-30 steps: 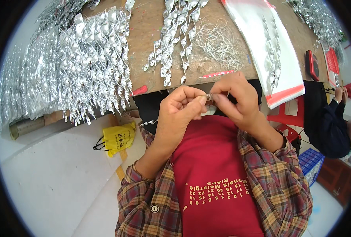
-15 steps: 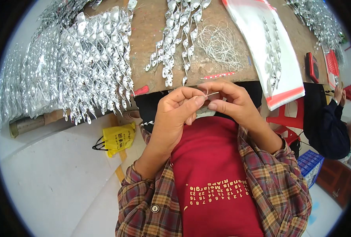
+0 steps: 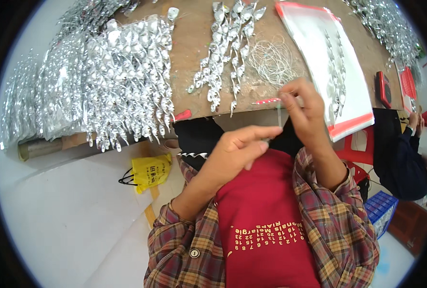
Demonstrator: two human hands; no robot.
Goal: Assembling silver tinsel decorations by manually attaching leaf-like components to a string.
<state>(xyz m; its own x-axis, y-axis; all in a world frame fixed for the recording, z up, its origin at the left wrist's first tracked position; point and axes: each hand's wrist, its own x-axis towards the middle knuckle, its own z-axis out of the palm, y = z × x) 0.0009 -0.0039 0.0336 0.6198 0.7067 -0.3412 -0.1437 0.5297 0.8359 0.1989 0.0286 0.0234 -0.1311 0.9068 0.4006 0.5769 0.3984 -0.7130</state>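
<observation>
Workbench [image 3: 194, 43]: brown top, spans the far half of the view. On it, far left, one big heap of silver foil spirals [image 3: 103, 86], too many to count, spilling over the near edge. Centre: one smaller bunch of spirals [image 3: 225, 53], roughly a dozen or so strands; exact count not readable. Just right of it, one loose coil of thin wire [image 3: 273, 60]. Far right: one clear flat bag with red edging [image 3: 333, 67], a few spirals lying on it; count unclear. One further heap of spirals at the far right corner [image 3: 386, 24].

Floor, near left: one yellow plastic bag [image 3: 151, 172]. Right edge: a second person in dark clothing [image 3: 401, 158], one blue crate [image 3: 381, 211] beside.

Change since half a second ago: the hands, then pressed together at chest height, have drawn apart. Right hand [image 3: 305, 108] now higher, thumb and forefinger pinched shut on the upper end of a thin wire strand [image 3: 279, 117]. Left hand [image 3: 237, 153] lower, fingertips closed on its lower end; remaining fingers extended. Strand is pulled roughly straight between them, just in front of the bench's near edge. Judgement: strand is being stretched or threaded, work mid-step.
</observation>
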